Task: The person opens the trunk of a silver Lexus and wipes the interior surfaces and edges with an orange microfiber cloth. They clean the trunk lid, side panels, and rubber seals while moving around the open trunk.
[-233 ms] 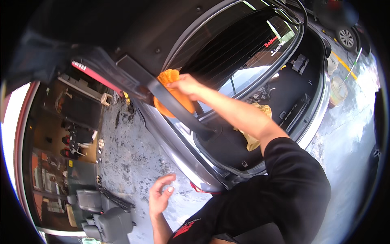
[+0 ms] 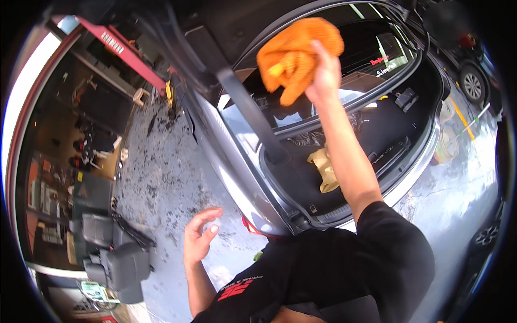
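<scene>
My right hand [image 2: 325,75] grips a fluffy orange microfiber cloth [image 2: 293,54], bunched up with one corner hanging down. The cloth is held up in front of the car's dark rear window [image 2: 350,59]; I cannot tell whether it touches the glass. Low at the left, my left hand [image 2: 200,231] hovers over the floor with its fingers loosely curved, thumb apart, and nothing in it. A dark hinge arm [image 2: 247,110] slants down from the raised trunk lid to the trunk's left side. Inside the dark trunk [image 2: 301,188] lies a crumpled yellowish cloth [image 2: 323,169], partly behind my right forearm.
Clear plastic wrap [image 2: 307,139] and a small grey box [image 2: 406,99] sit in the trunk. Grey car seats [image 2: 121,258] stand on the stained floor at the left, below a red beam [image 2: 126,51]. Buckets [image 2: 447,145] and another car's wheel [image 2: 473,86] are at the right.
My right hand has carried the orange cloth away from the hinge arm, up and right to in front of the rear window. The view has shifted slightly; my left hand keeps much the same pose.
</scene>
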`<state>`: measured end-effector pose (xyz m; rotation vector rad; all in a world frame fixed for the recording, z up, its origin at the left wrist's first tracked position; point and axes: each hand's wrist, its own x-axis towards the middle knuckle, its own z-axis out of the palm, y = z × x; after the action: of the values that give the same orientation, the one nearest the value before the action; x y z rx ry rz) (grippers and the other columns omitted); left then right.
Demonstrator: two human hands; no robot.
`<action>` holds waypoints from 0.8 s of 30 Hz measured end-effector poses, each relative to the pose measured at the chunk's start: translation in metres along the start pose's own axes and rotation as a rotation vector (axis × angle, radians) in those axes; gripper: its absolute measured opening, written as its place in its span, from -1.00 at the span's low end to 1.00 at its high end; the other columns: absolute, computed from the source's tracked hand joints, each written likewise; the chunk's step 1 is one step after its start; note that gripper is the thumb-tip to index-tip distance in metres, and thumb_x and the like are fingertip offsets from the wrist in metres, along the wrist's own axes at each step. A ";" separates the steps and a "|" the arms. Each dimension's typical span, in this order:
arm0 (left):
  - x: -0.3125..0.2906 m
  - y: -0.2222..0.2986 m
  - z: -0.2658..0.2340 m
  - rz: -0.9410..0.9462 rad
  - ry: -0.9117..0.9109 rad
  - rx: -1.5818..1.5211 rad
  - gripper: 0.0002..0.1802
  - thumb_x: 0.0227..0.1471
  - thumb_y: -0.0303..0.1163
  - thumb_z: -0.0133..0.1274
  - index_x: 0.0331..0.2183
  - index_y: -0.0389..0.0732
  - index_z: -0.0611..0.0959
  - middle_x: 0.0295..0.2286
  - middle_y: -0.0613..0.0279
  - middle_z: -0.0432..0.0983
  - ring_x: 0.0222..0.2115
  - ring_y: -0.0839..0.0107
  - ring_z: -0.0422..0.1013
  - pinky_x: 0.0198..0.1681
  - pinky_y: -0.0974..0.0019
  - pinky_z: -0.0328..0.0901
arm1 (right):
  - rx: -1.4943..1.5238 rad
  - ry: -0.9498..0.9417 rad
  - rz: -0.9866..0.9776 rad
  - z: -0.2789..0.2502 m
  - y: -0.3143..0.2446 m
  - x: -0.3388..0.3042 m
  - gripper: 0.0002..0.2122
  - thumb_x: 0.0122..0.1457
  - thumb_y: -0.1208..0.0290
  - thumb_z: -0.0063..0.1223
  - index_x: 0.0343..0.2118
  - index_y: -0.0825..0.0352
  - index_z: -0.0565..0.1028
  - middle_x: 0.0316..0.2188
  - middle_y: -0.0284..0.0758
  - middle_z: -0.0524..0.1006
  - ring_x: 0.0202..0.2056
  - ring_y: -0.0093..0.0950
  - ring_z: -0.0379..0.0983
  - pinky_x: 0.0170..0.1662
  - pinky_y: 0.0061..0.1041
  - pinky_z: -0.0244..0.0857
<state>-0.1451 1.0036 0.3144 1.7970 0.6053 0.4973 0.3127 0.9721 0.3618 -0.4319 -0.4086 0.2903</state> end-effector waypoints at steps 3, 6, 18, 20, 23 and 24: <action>-0.004 -0.004 -0.001 -0.014 0.006 -0.011 -0.54 0.13 -0.25 0.25 0.02 -0.26 0.64 0.02 0.11 0.57 0.07 0.29 0.45 0.16 0.17 0.27 | 0.113 -0.225 0.022 0.037 -0.019 -0.066 -0.63 0.37 0.38 0.06 0.17 0.42 0.37 -0.02 -0.22 0.56 -0.04 -0.34 0.58 0.07 -0.27 0.50; -0.014 -0.008 -0.004 0.004 -0.003 -0.026 -0.55 0.13 -0.27 0.25 0.02 -0.24 0.65 0.03 0.12 0.58 0.07 0.29 0.45 0.16 0.17 0.27 | 0.149 -0.122 0.368 0.069 0.026 -0.155 -0.65 0.40 0.37 0.03 0.17 0.38 0.36 0.02 -0.22 0.54 0.03 -0.32 0.55 0.09 -0.19 0.49; -0.097 -0.062 -0.055 -0.137 0.091 -0.196 -0.53 0.15 -0.22 0.24 0.01 -0.31 0.64 0.02 0.04 0.58 0.04 0.24 0.49 0.15 0.17 0.28 | 0.007 0.413 0.153 0.102 0.246 -0.039 -0.60 0.44 0.22 -0.10 0.17 0.44 0.37 0.07 -0.17 0.46 0.10 -0.26 0.45 0.16 -0.31 0.34; -0.099 -0.072 -0.063 -0.153 0.117 -0.264 -0.54 0.15 -0.21 0.24 0.00 -0.30 0.64 0.02 0.04 0.58 0.04 0.24 0.49 0.14 0.18 0.29 | -0.344 0.424 -0.040 0.106 0.281 -0.072 -0.55 0.42 0.20 -0.04 0.21 0.44 0.32 0.12 -0.20 0.45 0.15 -0.26 0.41 0.22 -0.31 0.28; -0.088 -0.083 -0.073 -0.150 0.087 -0.287 -0.55 0.15 -0.22 0.24 0.00 -0.30 0.64 0.01 0.05 0.59 0.03 0.24 0.50 0.13 0.18 0.29 | -0.534 0.408 -0.015 0.105 0.302 -0.103 -0.52 0.41 0.37 -0.02 0.29 0.49 0.23 0.25 -0.09 0.31 0.28 -0.21 0.26 0.34 -0.31 0.08; -0.084 -0.084 -0.079 -0.129 0.058 -0.218 -0.54 0.15 -0.22 0.24 0.00 -0.30 0.64 0.01 0.06 0.59 0.02 0.24 0.51 0.13 0.17 0.29 | -0.404 0.376 0.104 0.103 0.300 -0.109 -0.52 0.38 0.44 -0.02 0.31 0.48 0.23 0.29 -0.03 0.21 0.33 -0.15 0.18 0.37 -0.26 0.03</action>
<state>-0.2714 1.0300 0.2539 1.5317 0.6758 0.5089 0.1159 1.2293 0.2751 -0.8890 -0.0719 0.2202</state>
